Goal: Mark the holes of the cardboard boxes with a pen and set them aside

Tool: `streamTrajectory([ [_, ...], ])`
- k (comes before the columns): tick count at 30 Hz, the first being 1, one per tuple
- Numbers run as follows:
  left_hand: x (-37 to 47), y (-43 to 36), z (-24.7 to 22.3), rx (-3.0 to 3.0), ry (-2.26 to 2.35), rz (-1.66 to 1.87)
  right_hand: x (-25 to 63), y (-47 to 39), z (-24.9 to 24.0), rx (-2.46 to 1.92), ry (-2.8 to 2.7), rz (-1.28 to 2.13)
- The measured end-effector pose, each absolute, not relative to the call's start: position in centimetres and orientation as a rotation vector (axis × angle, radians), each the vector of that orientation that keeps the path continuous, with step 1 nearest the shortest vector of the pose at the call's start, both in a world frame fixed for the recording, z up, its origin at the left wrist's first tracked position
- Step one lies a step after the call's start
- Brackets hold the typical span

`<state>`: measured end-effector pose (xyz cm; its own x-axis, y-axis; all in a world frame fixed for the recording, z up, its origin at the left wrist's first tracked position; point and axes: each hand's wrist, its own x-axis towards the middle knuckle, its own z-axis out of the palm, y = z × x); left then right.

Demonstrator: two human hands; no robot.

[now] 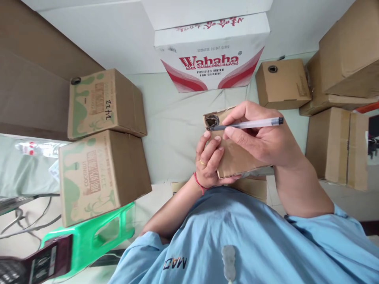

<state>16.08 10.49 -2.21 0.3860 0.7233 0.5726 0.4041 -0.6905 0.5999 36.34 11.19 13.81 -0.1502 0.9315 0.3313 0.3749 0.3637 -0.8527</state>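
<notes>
A small brown cardboard box is held close to my body, with a dark ragged round hole near its upper left corner. My left hand grips its left side, fingers curled over the top face and a ring on one finger. In my right hand is a clear pen with black ends, pinched between thumb and fingers. The pen's dark tip touches the lower rim of the hole or lies just over it. Part of the right hand rests over the box.
A white Wahaha carton stands ahead. Two coconut boxes are at left, the nearer by a green stool. A brown box with a hole and larger cartons sit at right.
</notes>
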Motion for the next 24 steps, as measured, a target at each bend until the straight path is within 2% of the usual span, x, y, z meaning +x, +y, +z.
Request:
streamTrajectory([
  [5, 16.3, 10.5, -2.4, 2.356, 1.074, 1.227, 36.1, 11.6, 13.8, -1.192, -1.773, 0.734],
  [17, 16.7, 11.1, -1.4, 2.473, 0.877, 1.696, 35.8, 11.5, 13.7, -1.293, -1.591, 0.718],
  [24, 16.7, 11.2, -1.1, 2.443, 0.82, 1.678, 35.9, 11.2, 13.2, -1.339, -1.526, 0.644],
])
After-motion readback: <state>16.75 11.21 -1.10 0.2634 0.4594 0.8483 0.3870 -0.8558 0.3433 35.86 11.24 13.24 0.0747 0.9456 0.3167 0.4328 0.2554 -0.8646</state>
